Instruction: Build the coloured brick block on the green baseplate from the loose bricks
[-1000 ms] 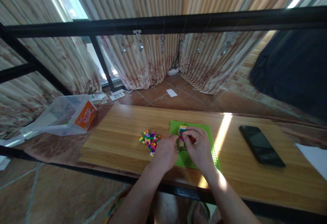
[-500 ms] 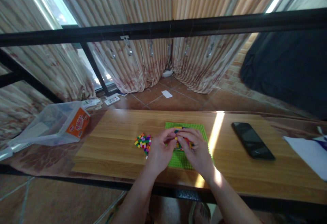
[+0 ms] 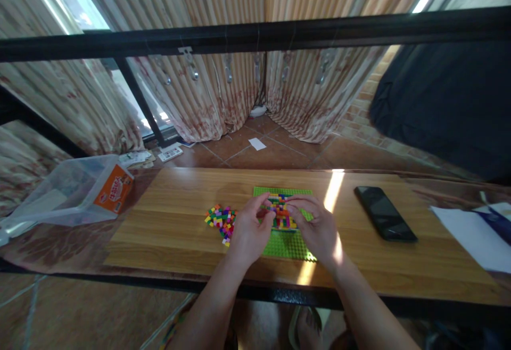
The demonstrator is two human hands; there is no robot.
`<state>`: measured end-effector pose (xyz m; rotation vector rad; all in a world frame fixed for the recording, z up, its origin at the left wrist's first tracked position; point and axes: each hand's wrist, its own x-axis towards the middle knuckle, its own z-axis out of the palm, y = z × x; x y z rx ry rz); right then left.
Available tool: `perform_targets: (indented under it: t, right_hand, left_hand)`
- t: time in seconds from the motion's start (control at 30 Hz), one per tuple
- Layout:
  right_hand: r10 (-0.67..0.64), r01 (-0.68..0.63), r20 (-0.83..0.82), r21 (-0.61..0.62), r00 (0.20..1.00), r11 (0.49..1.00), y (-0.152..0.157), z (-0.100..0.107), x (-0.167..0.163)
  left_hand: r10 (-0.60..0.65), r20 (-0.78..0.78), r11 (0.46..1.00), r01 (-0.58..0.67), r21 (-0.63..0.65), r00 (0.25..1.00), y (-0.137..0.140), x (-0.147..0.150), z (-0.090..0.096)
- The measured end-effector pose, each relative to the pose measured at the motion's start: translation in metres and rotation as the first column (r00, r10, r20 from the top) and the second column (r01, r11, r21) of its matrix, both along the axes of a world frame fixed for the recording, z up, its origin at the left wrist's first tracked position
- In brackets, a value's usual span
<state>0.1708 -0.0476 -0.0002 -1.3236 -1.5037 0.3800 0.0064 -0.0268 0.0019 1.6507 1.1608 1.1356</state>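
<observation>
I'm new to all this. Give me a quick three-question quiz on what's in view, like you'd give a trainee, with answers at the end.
1. True or false: the black phone lies to the right of the green baseplate.

2. Which of these is closest to the left hand?
A) the black phone
B) the pile of loose bricks
C) the clear plastic bin

3. What colour is the label on the clear plastic bin?

Key:
1. True
2. B
3. Orange
</observation>
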Motion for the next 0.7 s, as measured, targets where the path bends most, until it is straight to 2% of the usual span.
perform_targets:
  t: [0.1,0.2,0.33,0.43,0.7]
  right_hand:
    - [-0.120,0.117,-0.063,-0.063,0.991,0.991,0.000,-0.003,0.028]
    - [-0.070,0.048,-0.111,-0.194,0.991,0.980,-0.004,-0.008,0.049]
    - [-0.016,-0.005,-0.065,-0.308,0.998,0.951,-0.008,-0.012,0.051]
    - [-0.005,0.002,-0.007,-0.332,1.000,0.943,-0.007,-0.011,0.045]
    - [0.027,-0.031,-0.019,-0.310,0.999,0.950,-0.008,-0.007,0.041]
  left_hand:
    - [0.078,-0.160,0.997,-0.073,0.039,0.984,0.004,-0.009,0.000]
    - [0.110,-0.293,0.994,-0.107,0.025,0.950,0.006,-0.015,0.003]
    - [0.100,-0.368,0.993,-0.113,-0.014,0.924,0.006,-0.013,0.006]
    - [0.072,-0.403,0.995,-0.094,-0.033,0.912,0.005,-0.009,0.005]
    - [0.028,-0.445,0.997,-0.058,-0.053,0.895,0.004,-0.007,0.004]
